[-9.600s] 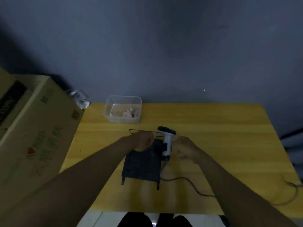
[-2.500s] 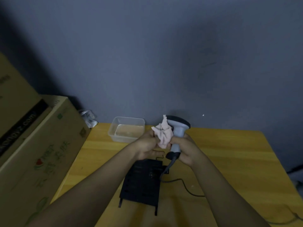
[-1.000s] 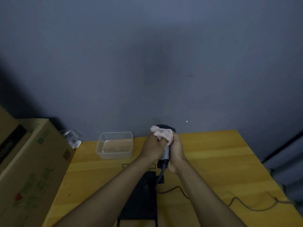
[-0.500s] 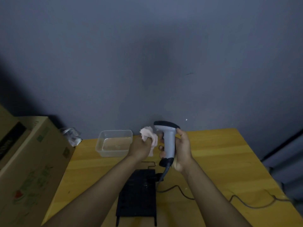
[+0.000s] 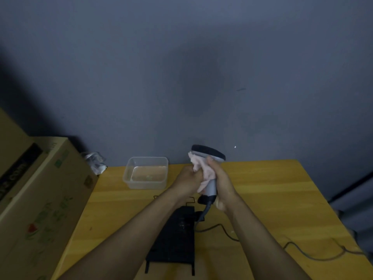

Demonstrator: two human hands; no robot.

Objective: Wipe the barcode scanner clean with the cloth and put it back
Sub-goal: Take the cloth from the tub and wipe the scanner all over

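The right hand is clenched around the handle of the barcode scanner, holding it upright above the yellow tabletop. The left hand grasps the pink cloth and presses it against the scanner's neck, just under the dark head. Cloth and fingers hide most of the handle. At 6 o'clock from the scanner lies the black stand; at 9 o'clock, a clear plastic container. The scanner's cable trails toward 4 o'clock.

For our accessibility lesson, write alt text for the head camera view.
Two bare hands wipe a grey barcode scanner: the left hand presses a pink cloth on it, the right hand grips its handle. Below, a black stand and clear plastic tub sit on a yellow table.
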